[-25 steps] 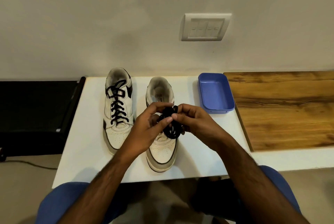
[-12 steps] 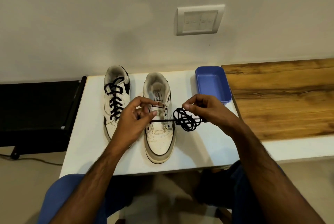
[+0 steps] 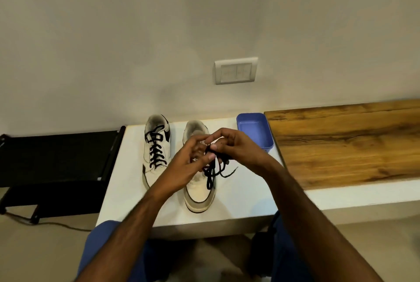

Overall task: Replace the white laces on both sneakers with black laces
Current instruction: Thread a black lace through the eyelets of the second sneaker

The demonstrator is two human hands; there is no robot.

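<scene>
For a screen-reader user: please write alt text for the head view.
Both hands, left hand and right hand, hold a tangled black lace above the unlaced right sneaker on a white table. The left sneaker already wears black laces; a blue tray sits beyond.

No readable text, label, brand or number anywhere.

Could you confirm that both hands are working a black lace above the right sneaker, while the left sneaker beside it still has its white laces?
Not quite: the left sneaker is already laced in black, as the head view shows. The rest stands: the left hand and right hand hold the black lace above the right sneaker.
</scene>
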